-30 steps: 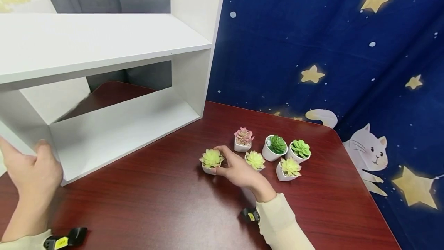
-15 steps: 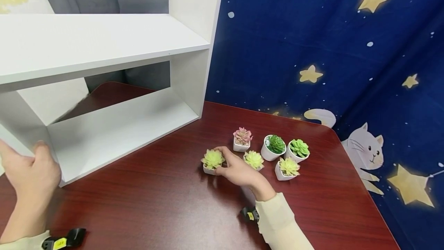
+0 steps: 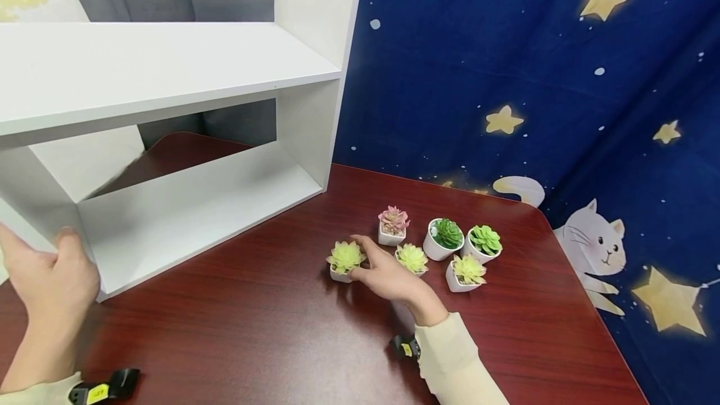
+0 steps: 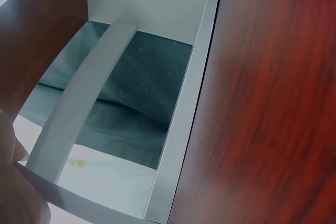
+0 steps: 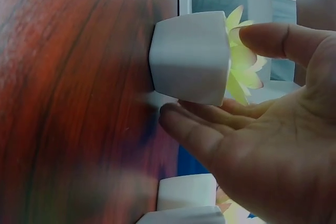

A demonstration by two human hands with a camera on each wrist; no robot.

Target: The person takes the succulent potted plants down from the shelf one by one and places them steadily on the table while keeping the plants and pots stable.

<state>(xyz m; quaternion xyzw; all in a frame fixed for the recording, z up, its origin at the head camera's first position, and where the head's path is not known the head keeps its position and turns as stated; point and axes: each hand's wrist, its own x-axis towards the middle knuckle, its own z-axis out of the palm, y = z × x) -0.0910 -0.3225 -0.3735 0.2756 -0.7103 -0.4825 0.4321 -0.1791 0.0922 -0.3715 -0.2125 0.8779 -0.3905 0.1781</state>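
My left hand [image 3: 53, 277] holds the near left side panel of a white shelf unit [image 3: 202, 202], thumb and fingers on either side of its front edge. The left wrist view shows part of that hand [image 4: 21, 187] at the panel's edge. My right hand [image 3: 388, 274] is around a potted succulent [image 3: 345, 257] with yellow-green leaves in a white square pot, standing on the table. In the right wrist view the thumb is near the leaves and the other fingers [image 5: 197, 135] lie loosely beside the pot [image 5: 191, 59]; contact is hard to tell.
Right of that hand stand a pink succulent [image 3: 392, 225], a dark green one [image 3: 446, 237], a bright green one [image 3: 484, 242] and two more yellow-green ones, all in white pots. A blue starry curtain [image 3: 427, 80] hangs behind the red-brown table [image 3: 253, 330].
The succulent by my right hand has shifted slightly right, towards the other pots. My right fingertips have loosened a little from it. The left hand keeps its place on the shelf.
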